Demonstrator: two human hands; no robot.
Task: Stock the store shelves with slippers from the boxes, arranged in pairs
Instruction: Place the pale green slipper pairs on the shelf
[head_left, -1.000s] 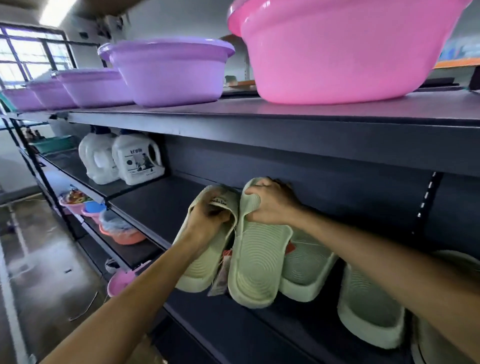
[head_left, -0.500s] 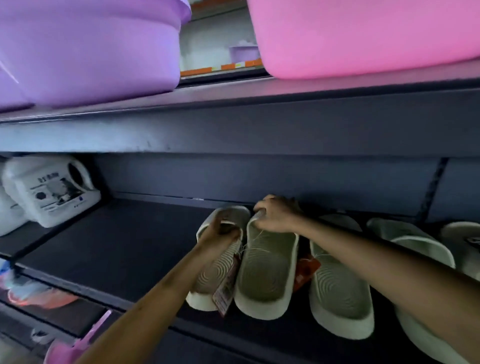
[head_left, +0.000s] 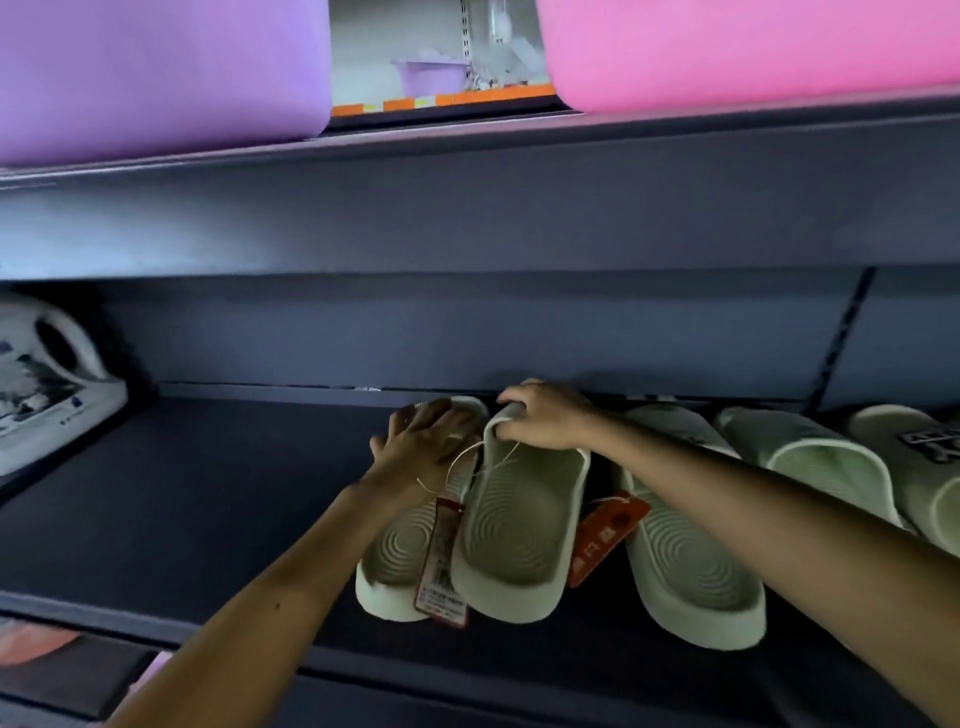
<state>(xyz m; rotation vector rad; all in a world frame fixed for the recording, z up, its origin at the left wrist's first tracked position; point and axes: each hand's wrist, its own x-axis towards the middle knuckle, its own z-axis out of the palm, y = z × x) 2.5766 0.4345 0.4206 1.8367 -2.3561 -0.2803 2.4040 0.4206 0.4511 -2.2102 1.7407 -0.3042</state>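
Two pale green slippers lie side by side on the dark shelf (head_left: 182, 509), heels toward me. My left hand (head_left: 421, 441) rests with spread fingers on the strap of the left slipper (head_left: 400, 561). My right hand (head_left: 545, 421) grips the strap of the right slipper (head_left: 519, 540), fingers curled over its front. A red price tag (head_left: 441, 566) on a white string hangs between the two. More pale green slippers (head_left: 691, 561) stand in a row to the right, one partly hidden under my right forearm.
A white jug (head_left: 47, 384) stands on the same shelf at far left. On the shelf above sit a purple basin (head_left: 156, 67) and a pink basin (head_left: 753, 47). A second red tag (head_left: 602, 535) lies between slippers.
The view has moved closer and lower. Both slippers have come down flat onto the shelf, and my left hand's fingers have spread over the left slipper's strap.
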